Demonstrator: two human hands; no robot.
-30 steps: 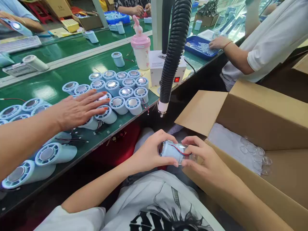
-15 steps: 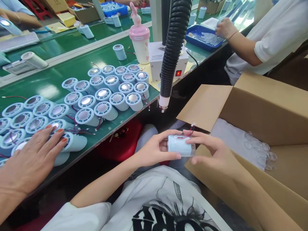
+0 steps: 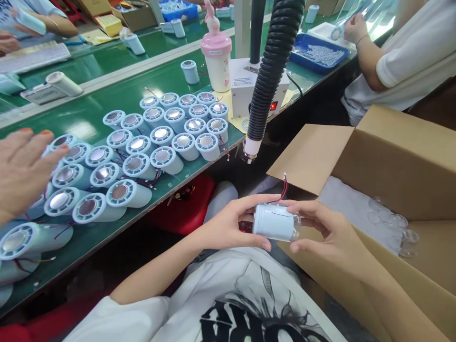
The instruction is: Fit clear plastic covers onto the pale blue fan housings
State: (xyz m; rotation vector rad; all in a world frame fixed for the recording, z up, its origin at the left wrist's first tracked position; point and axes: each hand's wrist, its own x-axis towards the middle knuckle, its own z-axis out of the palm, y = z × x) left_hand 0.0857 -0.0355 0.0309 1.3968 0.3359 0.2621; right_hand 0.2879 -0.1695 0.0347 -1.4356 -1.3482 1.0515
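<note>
My left hand (image 3: pixel 230 223) is wrapped round a light-blue cylindrical housing (image 3: pixel 273 222), which lies sideways over my lap. A thin red and black wire with a white plug (image 3: pixel 284 183) sticks up from its upper side. The fingers of my right hand (image 3: pixel 329 223) close on the right end of the housing, where a clear plastic cap (image 3: pixel 297 225) shows. Whether that cap is fully seated I cannot tell. Several similar blue housings (image 3: pixel 167 159) stand or lean on the green table to the left, with round metallic discs in their ends.
Another person's hand (image 3: pixel 24 171) hovers over the housings at far left. A black corrugated hose (image 3: pixel 269 61) hangs before a white box (image 3: pixel 242 85). On my right is an open cardboard box (image 3: pixel 402 175) holding several clear caps (image 3: pixel 388 221). A co-worker's arm (image 3: pixel 370 52) is beside a blue tray (image 3: pixel 299 59).
The housing in my hands has shifted slightly right and down in view, its wire now standing up. The other person's hand has lifted off the housings, and several of those have moved.
</note>
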